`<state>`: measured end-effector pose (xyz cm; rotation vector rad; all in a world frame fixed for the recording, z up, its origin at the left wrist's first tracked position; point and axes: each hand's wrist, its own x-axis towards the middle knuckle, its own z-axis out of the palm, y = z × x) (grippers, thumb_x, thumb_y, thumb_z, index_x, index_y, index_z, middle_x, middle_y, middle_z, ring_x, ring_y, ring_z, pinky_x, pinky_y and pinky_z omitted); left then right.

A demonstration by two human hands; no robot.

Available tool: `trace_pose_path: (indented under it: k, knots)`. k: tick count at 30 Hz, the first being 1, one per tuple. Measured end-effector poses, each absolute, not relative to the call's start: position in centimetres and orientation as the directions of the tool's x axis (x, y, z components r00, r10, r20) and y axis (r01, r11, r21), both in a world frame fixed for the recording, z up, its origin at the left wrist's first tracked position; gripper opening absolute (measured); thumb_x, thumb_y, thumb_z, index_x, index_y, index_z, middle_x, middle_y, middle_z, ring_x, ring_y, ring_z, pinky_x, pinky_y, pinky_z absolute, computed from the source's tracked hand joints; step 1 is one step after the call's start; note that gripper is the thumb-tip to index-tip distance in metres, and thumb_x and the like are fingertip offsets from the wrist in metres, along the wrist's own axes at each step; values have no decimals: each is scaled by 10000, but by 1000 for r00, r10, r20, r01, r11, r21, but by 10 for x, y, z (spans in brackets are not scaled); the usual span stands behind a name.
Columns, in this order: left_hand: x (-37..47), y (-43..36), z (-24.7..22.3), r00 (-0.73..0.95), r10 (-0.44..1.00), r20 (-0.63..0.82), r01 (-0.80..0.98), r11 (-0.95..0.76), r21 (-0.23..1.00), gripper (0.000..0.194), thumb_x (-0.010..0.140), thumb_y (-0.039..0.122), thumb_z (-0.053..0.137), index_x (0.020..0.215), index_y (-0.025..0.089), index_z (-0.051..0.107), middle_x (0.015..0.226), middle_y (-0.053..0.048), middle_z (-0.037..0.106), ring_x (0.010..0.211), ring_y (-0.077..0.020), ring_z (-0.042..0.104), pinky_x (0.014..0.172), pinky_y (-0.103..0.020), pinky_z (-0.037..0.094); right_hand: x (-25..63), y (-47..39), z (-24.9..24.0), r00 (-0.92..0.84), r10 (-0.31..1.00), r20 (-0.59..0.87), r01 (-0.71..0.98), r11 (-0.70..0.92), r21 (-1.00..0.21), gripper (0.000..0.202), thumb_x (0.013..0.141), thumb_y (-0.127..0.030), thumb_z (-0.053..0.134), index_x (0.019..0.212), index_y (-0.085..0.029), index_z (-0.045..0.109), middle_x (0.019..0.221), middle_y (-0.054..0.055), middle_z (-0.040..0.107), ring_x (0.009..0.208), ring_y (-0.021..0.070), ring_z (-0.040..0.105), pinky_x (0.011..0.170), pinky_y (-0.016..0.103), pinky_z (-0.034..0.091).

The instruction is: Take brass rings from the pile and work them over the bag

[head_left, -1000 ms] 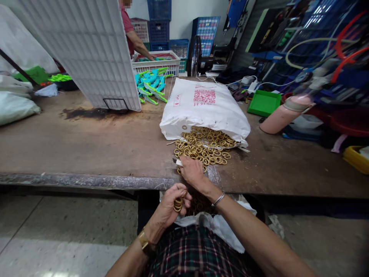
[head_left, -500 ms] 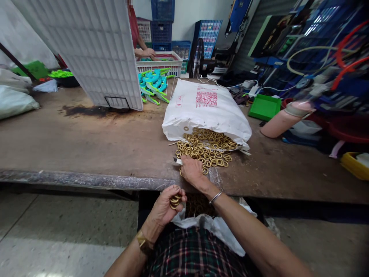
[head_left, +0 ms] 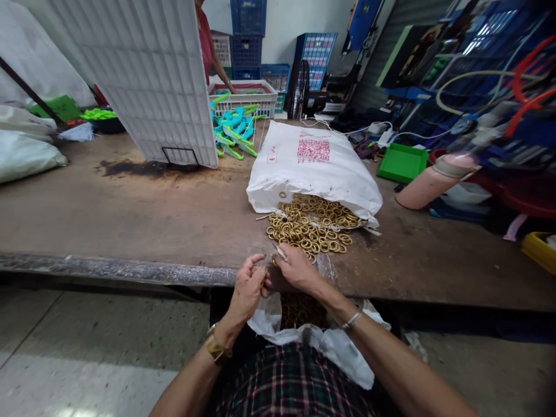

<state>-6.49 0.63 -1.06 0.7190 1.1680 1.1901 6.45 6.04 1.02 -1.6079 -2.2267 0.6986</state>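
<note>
A heap of brass-coloured rings (head_left: 304, 231) spills from the mouth of a white woven sack (head_left: 278, 168) onto the table's front part. At the near edge of that heap, my right hand (head_left: 296, 267) is closed around a small knife with a pale handle (head_left: 282, 252). My left hand (head_left: 251, 286) is beside it, just over the table edge, its fingers curled around rings that are mostly hidden now. Between my forearms, below the edge, an open white bag (head_left: 332, 347) holds many more rings (head_left: 303, 310), in shadow.
Left on the brown table (head_left: 130, 214) stands a tall white ribbed panel (head_left: 143, 87). Turquoise and green plastic parts (head_left: 234, 130) lie behind it, near a white crate (head_left: 266, 101) and another person's arm (head_left: 223, 74). A pink bottle (head_left: 421, 185) and green tray (head_left: 402, 163) sit right.
My left hand has risen to the table edge and turned, covering the rings that showed in it. My right hand has shifted slightly right and nearer, tilting the knife. The other person's arm has moved.
</note>
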Motion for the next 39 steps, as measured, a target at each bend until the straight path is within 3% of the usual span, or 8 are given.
trace_pose_path:
  k: [3,5,11,22,30,34,39]
  knots:
    - [-63,9,-13,-17,972,-233,-192,225,955,408,731,353,564,1086,162,496,590,38,523,418,-62,452,350,-148,335,76,47,8,-367,926,-91,552,138,-823,215,778,-324,394,644,-173,468,585,-32,464,553,92,400,525,203,301]
    - [-60,9,-14,35,975,-221,-147,224,963,352,736,366,556,1007,141,552,579,28,520,427,-63,452,357,-149,340,82,39,6,-388,911,-137,397,32,-917,209,752,-342,428,639,-171,462,585,-40,451,551,84,385,522,198,305]
    - [-53,4,-10,78,970,-230,-96,237,967,256,738,368,545,812,124,578,581,18,492,465,-67,445,364,-143,336,87,25,7,-387,886,-255,172,-202,-964,209,726,-348,488,615,-175,449,500,-74,365,459,55,301,452,185,247]
    - [-55,-2,-6,173,950,-262,-8,267,964,231,742,381,537,722,150,530,485,52,454,393,-55,377,396,-168,312,97,21,4,-406,845,-349,177,-302,-937,207,734,-365,498,653,-181,448,445,-111,271,381,38,214,391,187,152]
    - [-45,-2,-5,102,978,-179,71,173,982,209,750,356,538,703,153,539,476,57,445,396,-54,358,413,-171,293,101,20,-11,-312,931,-190,307,-91,-947,346,808,-430,396,575,-176,423,497,-60,402,479,66,353,481,200,278]
    - [-42,-3,-5,100,983,-155,76,148,986,205,744,347,549,678,153,543,477,58,444,403,-53,351,419,-173,285,101,19,-13,-290,932,-218,331,-116,-936,354,808,-419,391,568,-169,463,480,-49,433,476,74,362,487,206,281]
    - [-41,-3,-6,159,953,-258,25,257,966,245,738,398,550,709,155,537,470,56,451,385,-54,357,389,-173,280,100,19,-11,-231,945,-230,306,-154,-939,240,753,-311,437,562,-169,469,501,-50,459,496,76,387,504,202,296]
